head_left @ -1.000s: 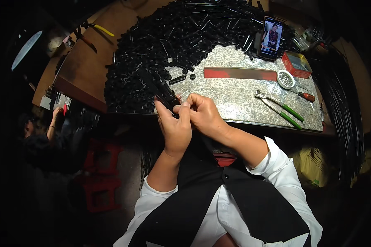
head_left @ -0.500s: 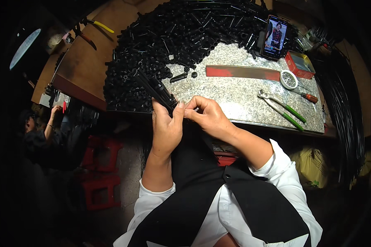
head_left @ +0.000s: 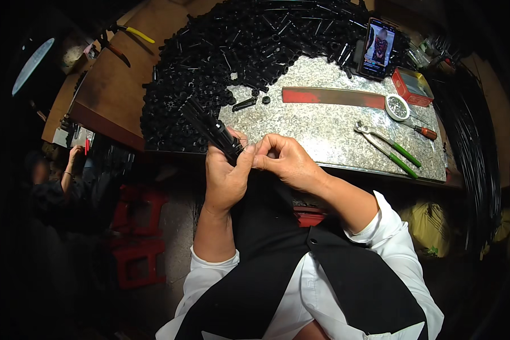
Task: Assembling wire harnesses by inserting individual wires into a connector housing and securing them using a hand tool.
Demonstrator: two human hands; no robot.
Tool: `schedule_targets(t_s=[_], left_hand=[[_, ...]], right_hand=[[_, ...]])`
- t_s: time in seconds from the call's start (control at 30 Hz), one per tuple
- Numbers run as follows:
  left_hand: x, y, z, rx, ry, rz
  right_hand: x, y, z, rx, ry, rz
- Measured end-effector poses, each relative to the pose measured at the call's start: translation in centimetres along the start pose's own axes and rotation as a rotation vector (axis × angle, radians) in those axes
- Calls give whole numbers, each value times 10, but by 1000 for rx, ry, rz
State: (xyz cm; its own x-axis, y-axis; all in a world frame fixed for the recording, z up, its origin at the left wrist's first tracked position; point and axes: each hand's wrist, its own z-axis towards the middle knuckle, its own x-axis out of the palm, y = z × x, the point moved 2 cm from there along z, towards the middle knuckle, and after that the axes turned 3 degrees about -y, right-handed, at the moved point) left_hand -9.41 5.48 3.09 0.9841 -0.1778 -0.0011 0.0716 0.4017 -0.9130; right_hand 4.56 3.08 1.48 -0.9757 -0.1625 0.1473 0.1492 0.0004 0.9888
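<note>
My left hand (head_left: 228, 178) is wrapped round a black bundle of slim ribs, which looks like a folded umbrella frame (head_left: 209, 127). The bundle slants up and to the left, over the near edge of the workbench. Close beside its lower end, my right hand (head_left: 289, 164) has thumb and forefinger pinched together by the left thumb. What sits between those fingertips is too small to make out. Beyond the frame lies a large heap of black plastic parts (head_left: 226, 62), small ring-shaped and tubular pieces among them.
On the speckled worktop (head_left: 311, 136) lie a red-and-dark flat bar (head_left: 334, 97), green-handled pliers (head_left: 388, 150), a screwdriver (head_left: 425, 132) and a white dish of small metal bits (head_left: 397, 107). A phone (head_left: 377, 50) stands behind a red box (head_left: 412, 86). Black rods (head_left: 470, 153) hang right; another person (head_left: 59, 175) sits far left.
My left hand and the umbrella frame have shifted slightly left, and the frame has turned a little. The right hand keeps its pinch at almost the same spot.
</note>
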Motion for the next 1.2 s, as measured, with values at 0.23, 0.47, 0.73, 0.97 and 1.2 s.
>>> schedule_targets(t_s=[0.23,0.47,0.73,0.97,1.2], left_hand=[[-3,3,-4,-6,72,-53],[0,4,-5,62,39,45],[15,2,-12,-10,31,-158],[21,-1,-1,-12,-2,-345],[30,10,-15,-90,107,-491]], right_hand=[[-1,-13,3,-20,2,159],[-3,-9,0,52,29,62],[-12,2,-17,-102,-11,94],[-25,96,-82,-980,-177,-493],[8,164,-132,-1069,-337,-484]])
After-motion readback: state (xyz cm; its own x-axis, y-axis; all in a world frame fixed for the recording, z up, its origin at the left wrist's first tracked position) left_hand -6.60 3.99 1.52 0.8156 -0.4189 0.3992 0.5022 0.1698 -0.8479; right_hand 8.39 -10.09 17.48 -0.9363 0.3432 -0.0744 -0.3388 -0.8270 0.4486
